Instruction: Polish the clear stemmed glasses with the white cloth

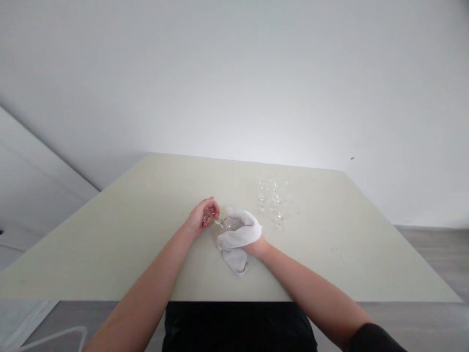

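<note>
Nearest: dark clothing (238, 330) at the bottom, dark sleeve (373, 340) lower right, thin white bar (58, 334) lower left. Grey floor (110, 313) showed past the near edge of the pale surface (315, 239). Both bare forearms reached in over that edge and converged near the middle.

White cloth (240, 238) was bunched around the right hand (255, 247), one loose end hanging toward the person and lying on the surface. Right hand mostly covered; its fingers were curled inside the cloth, wrapped about the bowl end of a clear glass (222, 223). Exact finger spacing couldn't be told under the fabric. Glass sat between the two hands, tilted sideways, stem end toward the left, bowl partly inside the cloth. Left hand (205, 214) had its fingers bent in, closed around the stem or foot end; which part was too small to tell.

Farther off and to the right, just beyond the cloth, a cluster of clear glasses (274, 198) stood close together on the surface, outlines overlapping, count unclear. Neither hand touched them. Behind the far edge rose a plain pale wall (234, 98) with a small dark mark (352, 158) on the right.
</note>
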The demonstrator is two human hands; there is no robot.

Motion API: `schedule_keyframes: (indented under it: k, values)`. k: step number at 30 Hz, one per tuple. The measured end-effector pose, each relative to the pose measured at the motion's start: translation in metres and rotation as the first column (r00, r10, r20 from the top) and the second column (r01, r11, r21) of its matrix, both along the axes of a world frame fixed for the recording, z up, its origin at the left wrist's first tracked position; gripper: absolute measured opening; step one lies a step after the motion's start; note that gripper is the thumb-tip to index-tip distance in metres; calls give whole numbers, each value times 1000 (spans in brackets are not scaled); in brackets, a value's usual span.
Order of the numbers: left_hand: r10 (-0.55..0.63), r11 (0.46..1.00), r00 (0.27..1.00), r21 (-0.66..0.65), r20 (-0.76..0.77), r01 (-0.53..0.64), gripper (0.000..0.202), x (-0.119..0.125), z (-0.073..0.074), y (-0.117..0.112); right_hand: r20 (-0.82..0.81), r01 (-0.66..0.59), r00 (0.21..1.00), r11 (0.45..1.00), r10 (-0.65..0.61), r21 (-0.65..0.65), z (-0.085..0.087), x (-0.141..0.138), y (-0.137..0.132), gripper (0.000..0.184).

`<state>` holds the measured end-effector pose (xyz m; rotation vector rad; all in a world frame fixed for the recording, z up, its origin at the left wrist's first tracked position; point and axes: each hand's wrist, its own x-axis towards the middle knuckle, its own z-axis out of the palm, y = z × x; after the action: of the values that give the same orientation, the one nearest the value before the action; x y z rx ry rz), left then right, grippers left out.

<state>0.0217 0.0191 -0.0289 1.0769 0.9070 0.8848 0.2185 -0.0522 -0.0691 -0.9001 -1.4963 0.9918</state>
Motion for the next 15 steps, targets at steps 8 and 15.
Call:
schedule_keyframes:
  k: [8, 15]
  values:
    - [31, 901, 999, 433, -34, -14, 57, -7, -3, -12, -138, 4, 990, 994, -20, -111, 3, -2, 2, 59]
    - [19, 827, 987, 557, -158, 73, 63, -16, -11, -3, -127, 20, 991, 982, -45, -189, 4, -6, -1, 50]
